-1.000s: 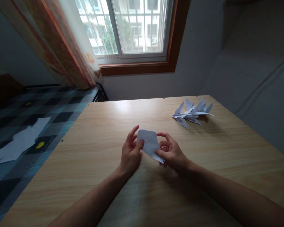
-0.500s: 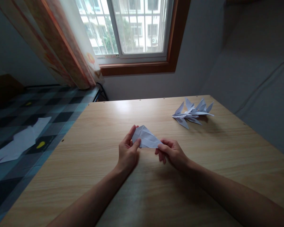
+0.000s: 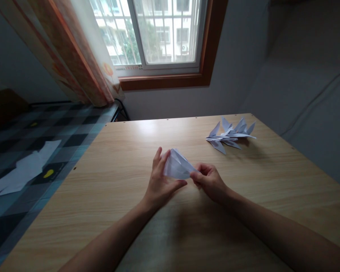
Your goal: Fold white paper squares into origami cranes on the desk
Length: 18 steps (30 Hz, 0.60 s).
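Note:
A folded piece of white paper [image 3: 178, 166], kite-like with a narrow tip to the right, is held above the wooden table [image 3: 116, 158]. My right hand [image 3: 209, 179] pinches that narrow tip between thumb and fingers. At the wide end, my left hand [image 3: 160, 183] has its thumb and fingers spread apart, with the fingers beside or touching the paper's left edge. Farther back on the right lies a bunch of folded white paper pieces [image 3: 231, 135] with pointed, leaf-like ends.
White paper sheets [image 3: 31, 166] lie on a checked bedspread [image 3: 76, 128] to the left of the table. A patterned curtain [image 3: 82, 56] hangs by the window [image 3: 170, 34] beyond the table. A cable [image 3: 314, 100] runs along the right wall.
My left thumb has come off the paper and the left fingers have spread. The paper has turned a little and shifted slightly right, still pinched in my right hand.

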### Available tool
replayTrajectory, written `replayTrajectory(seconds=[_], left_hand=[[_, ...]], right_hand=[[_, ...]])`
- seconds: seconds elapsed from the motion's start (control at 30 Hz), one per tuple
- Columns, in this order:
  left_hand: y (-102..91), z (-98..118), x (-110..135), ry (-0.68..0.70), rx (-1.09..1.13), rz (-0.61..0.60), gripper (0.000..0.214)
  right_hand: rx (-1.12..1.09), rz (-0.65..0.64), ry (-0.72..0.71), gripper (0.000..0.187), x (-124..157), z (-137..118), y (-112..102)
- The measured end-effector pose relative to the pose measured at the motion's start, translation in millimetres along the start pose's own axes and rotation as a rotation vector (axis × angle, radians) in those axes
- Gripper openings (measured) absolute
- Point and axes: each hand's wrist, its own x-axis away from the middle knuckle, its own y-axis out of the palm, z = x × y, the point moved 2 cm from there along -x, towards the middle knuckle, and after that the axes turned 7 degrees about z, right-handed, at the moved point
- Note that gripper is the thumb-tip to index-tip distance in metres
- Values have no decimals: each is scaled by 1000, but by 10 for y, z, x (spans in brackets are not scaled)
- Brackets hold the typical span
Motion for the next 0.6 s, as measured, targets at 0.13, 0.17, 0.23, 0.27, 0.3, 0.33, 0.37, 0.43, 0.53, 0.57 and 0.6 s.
replayTrajectory(seconds=[0.13,0.17,0.23,0.27,0.3,0.33,0.37,0.43,0.53,0.57,0.6], left_hand=[[28,-46,-14,-40,90,-35,59],[32,-66,-20,-64,144,-42,50],[35,-100,-28,-113,241,-60,47],[33,-109,-30,-131,279,-70,49],[29,-110,-30,-146,312,-82,50],[24,-104,-29,-156,339,-96,52],[20,-90,-26,-161,362,-118,55],[16,-53,-20,-167,397,-170,62],[20,-21,-10,-219,422,-209,57],[24,-23,-6,-247,428,-209,53],[31,-30,-2,-271,434,-204,48]], right_hand=[[59,-143,-74,34,0,-13,-22],[75,-177,-94,34,0,-23,-19],[117,-237,-135,36,5,-54,-2],[134,-264,-155,36,10,-73,10],[146,-287,-168,35,15,-92,22],[149,-304,-173,35,22,-107,32],[143,-312,-169,35,27,-119,40],[118,-302,-147,36,37,-129,46],[108,-281,-143,37,50,-130,51],[117,-279,-154,37,56,-130,54],[131,-281,-168,38,62,-132,60]])
